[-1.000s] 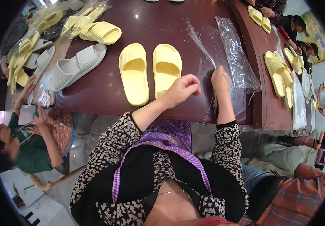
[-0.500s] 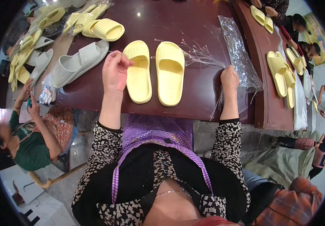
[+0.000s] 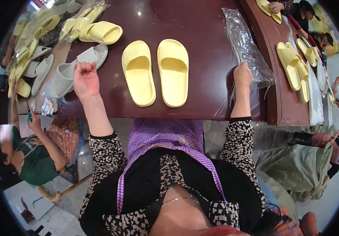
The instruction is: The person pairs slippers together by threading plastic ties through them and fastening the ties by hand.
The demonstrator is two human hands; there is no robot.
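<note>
A pair of yellow slide slippers, the left slipper [image 3: 139, 74] and the right slipper [image 3: 173, 74], lies side by side on the table in front of me, toes pointing away. My left hand [image 3: 86, 82] is raised left of them, palm up with curled fingers; whatever its fingertips may pinch is too small to see. Behind those fingers lie grey slippers [image 3: 64, 75], partly covered by the hand. At the right, my right hand [image 3: 243, 74] is closed around a bundle of thin clear plastic strands [image 3: 231, 93], beside a crumpled clear plastic bag [image 3: 243, 37].
Bagged yellow slippers [image 3: 84, 20] and an unbagged yellow pair [image 3: 102, 32] lie at the back left. More yellow slippers [image 3: 290, 67] rest on the adjoining table [image 3: 273, 78] at right. A co-worker in green [image 3: 40, 165] holds scissors [image 3: 29, 115] at the left.
My left hand has moved left, away from the yellow slippers to in front of the grey ones. The strands that fanned out from my right hand toward the slippers no longer show there.
</note>
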